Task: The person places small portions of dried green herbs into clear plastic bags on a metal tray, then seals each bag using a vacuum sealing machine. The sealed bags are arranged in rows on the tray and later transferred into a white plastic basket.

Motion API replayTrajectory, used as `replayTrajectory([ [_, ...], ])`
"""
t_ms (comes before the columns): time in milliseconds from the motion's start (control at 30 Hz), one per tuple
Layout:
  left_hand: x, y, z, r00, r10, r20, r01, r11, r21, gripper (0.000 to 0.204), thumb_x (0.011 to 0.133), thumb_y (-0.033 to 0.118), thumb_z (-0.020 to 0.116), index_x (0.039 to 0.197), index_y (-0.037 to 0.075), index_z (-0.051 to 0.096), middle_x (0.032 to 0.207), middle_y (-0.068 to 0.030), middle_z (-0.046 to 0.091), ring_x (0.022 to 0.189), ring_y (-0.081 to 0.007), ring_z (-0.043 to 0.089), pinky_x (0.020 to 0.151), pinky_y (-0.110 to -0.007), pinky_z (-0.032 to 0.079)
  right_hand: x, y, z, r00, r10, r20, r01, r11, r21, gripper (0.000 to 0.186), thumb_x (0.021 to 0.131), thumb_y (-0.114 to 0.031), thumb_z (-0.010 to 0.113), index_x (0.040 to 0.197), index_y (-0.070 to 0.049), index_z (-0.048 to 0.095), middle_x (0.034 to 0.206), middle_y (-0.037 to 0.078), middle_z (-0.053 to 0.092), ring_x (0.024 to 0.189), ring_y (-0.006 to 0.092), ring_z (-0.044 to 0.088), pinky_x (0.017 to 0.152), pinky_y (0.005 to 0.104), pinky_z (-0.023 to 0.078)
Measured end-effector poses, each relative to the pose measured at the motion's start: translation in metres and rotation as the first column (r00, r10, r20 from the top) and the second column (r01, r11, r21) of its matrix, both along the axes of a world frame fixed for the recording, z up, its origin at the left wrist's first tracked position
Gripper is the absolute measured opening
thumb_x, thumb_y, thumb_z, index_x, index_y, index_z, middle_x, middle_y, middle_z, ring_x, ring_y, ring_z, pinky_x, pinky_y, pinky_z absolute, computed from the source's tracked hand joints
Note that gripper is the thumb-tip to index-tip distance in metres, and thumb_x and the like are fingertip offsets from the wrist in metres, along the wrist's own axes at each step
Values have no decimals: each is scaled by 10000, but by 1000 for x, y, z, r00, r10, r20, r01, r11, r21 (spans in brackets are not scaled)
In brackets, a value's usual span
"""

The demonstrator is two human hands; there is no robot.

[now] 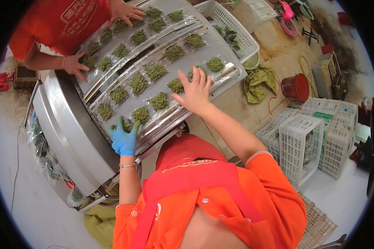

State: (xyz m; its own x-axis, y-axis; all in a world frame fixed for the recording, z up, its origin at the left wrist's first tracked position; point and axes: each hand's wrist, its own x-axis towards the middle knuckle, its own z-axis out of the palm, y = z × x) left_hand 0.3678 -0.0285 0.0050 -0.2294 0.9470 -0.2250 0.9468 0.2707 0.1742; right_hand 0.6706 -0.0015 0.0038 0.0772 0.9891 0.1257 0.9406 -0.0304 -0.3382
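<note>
My left hand, in a blue glove, lies with fingers spread at the near left corner of a grey machine bed. Under its fingertips is a clear packet of green clusters that look like green peppercorns. My bare right hand reaches over the near right part of the bed, fingers apart. It partly covers one packet and is right beside another packet. Several like packets lie in rows, their open-looking ends over two metal sealing bars. Neither hand grips anything visible.
Across the bed, another person's hands touch the far packets. A curved steel lid stands at the left. White crates are at the back right, with more crates on the floor near a red bucket and a green cloth.
</note>
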Motion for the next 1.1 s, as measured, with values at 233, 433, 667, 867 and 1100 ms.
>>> replayTrajectory([
  [233,76,25,13,962,107,251,-83,991,-103,913,713,655,780,1390,98,526,1362,-257,483,1155,-408,585,922,-486,500,15,22,-17,999,17,45,-12,993,-117,709,720,-509,781,1335,-213,587,1515,249,272,1432,479,196,1091,758,150],
  [433,169,57,25,777,69,626,33,988,-150,868,830,537,748,1453,23,429,1366,-286,457,1230,-405,513,1059,-445,417,132,55,-18,972,174,157,-173,985,-20,599,755,-461,749,1265,-167,636,1489,207,376,1459,387,242,1161,678,146],
  [667,317,117,22,543,9,840,166,979,-117,860,870,536,711,1497,70,351,1420,-279,359,1264,-413,470,1069,-460,415,279,97,-17,988,-109,111,103,993,61,498,852,-217,731,1334,-178,614,1513,203,375,1416,389,324,1148,633,225],
  [867,431,173,-5,-119,271,955,168,954,-249,702,1000,289,613,1583,160,244,1596,-119,235,1367,-306,411,999,-397,529,343,111,-27,915,-245,-322,302,943,141,396,913,-108,637,1308,-86,611,1419,205,452,1313,391,422,1105,480,337],
  [1100,363,162,34,678,-456,576,245,879,408,562,927,295,663,1435,103,519,1368,-158,574,1265,-360,538,1044,-471,452,283,114,8,938,187,-292,-137,974,182,452,830,-132,694,1280,-129,647,1388,188,490,1314,375,424,1100,481,328],
])
